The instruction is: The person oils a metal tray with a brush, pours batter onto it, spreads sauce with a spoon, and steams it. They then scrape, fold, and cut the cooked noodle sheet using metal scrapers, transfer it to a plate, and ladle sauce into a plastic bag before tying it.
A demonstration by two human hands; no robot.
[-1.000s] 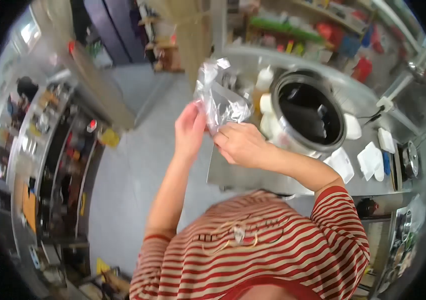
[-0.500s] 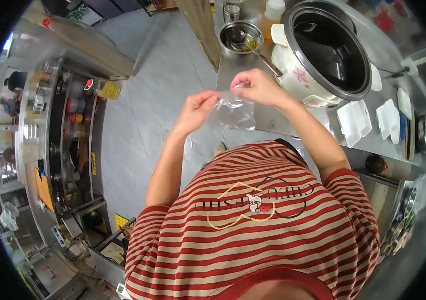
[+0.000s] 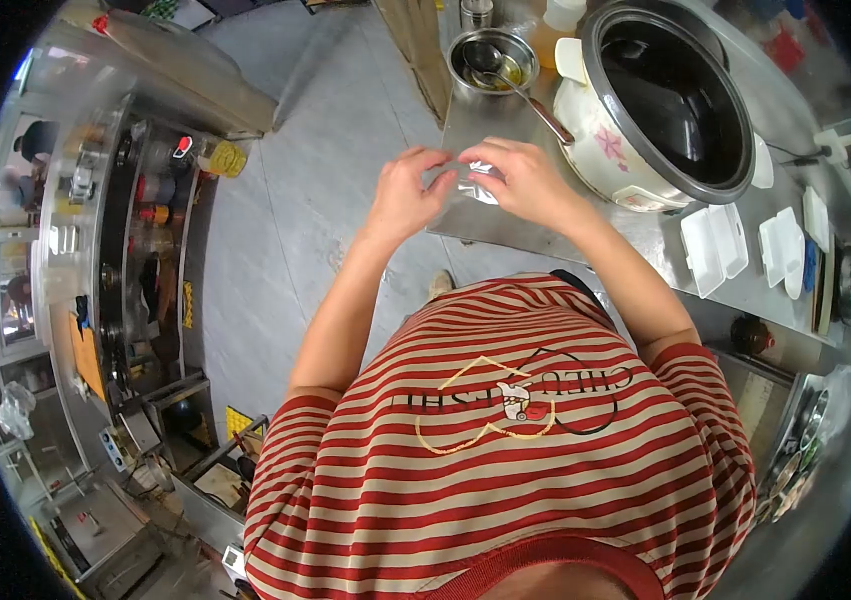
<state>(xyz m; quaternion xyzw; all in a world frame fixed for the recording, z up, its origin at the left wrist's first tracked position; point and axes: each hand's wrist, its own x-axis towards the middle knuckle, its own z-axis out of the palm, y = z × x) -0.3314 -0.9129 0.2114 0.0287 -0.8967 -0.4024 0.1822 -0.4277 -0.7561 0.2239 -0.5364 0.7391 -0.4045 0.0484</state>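
A small clear plastic bag (image 3: 480, 188) is bunched up between my two hands, above the near corner of the steel counter. My right hand (image 3: 526, 182) grips it with bent fingers and thumb. On the other side, my left hand (image 3: 410, 192) has its fingers and thumb curled at the bag's edge, with a gap between the fingertips. Much of the bag is hidden by the hands, and its clear film is hard to trace. Just beyond my right hand is a large white cooker (image 3: 591, 135) with a pink flower and dark liquid inside.
On the steel counter (image 3: 476, 222) are a metal bowl (image 3: 459, 78) holding a ladle (image 3: 534, 103), a bottle (image 3: 558, 18) of amber liquid, and open white foam boxes (image 3: 703, 262). A loaded shelf (image 3: 186, 215) stands at the left. Grey floor (image 3: 276, 240) lies between.
Half a second ago the bag hung spread out below both pinching hands. Now it is gathered up between them, and the left hand's fingers have parted more. The view has shifted slightly.
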